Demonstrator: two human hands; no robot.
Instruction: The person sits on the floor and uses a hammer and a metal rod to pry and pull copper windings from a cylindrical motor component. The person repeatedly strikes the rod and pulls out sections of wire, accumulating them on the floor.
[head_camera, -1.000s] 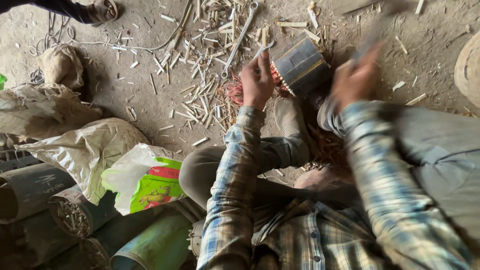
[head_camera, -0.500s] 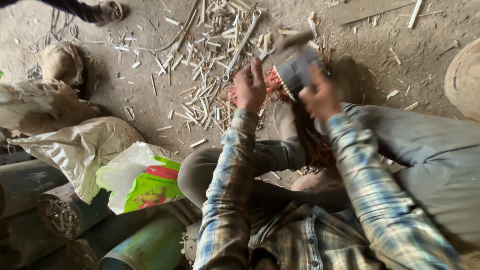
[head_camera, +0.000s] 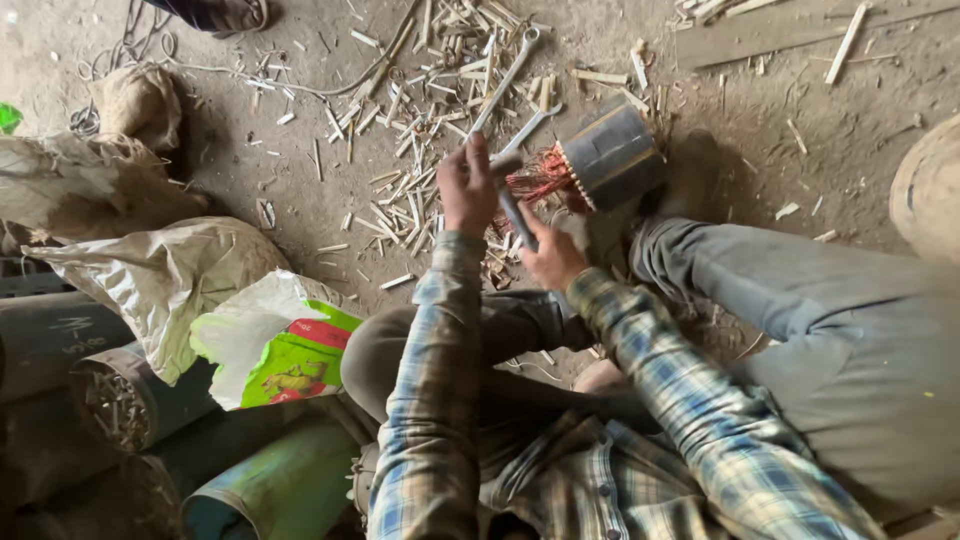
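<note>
My left hand (head_camera: 468, 190) is closed around the upper end of a narrow metal tool (head_camera: 515, 215); my right hand (head_camera: 550, 255) is closed around its lower end, so most of the tool's length is hidden inside the two grips and I cannot tell what kind of tool it is. Its visible middle lies just beside the reddish copper wires (head_camera: 540, 180) that spill from the open end of a dark cylindrical motor core (head_camera: 612, 155). The core lies tilted on the dirt floor (head_camera: 300, 200), against my right knee (head_camera: 680, 250); its far end is turned away and its underside is out of sight. Whether the tool tip touches the wires I cannot tell, since my left hand covers that spot.

Past the hands, two long wrenches (head_camera: 505, 85) lie among scattered pale wood slivers (head_camera: 420, 130), partly buried by them. A thin cord (head_camera: 250, 75) runs across the floor toward someone's sandalled foot (head_camera: 215, 12), which the top edge cuts off. To my left lie crumpled sacks (head_camera: 160, 280) and a white and green printed bag (head_camera: 275, 345), and beneath them dark metal cylinders (head_camera: 60, 340) and a greenish one (head_camera: 270, 490), all half covered or cut by the frame. A rounded tan object (head_camera: 930, 190) shows only partly at the right edge.
</note>
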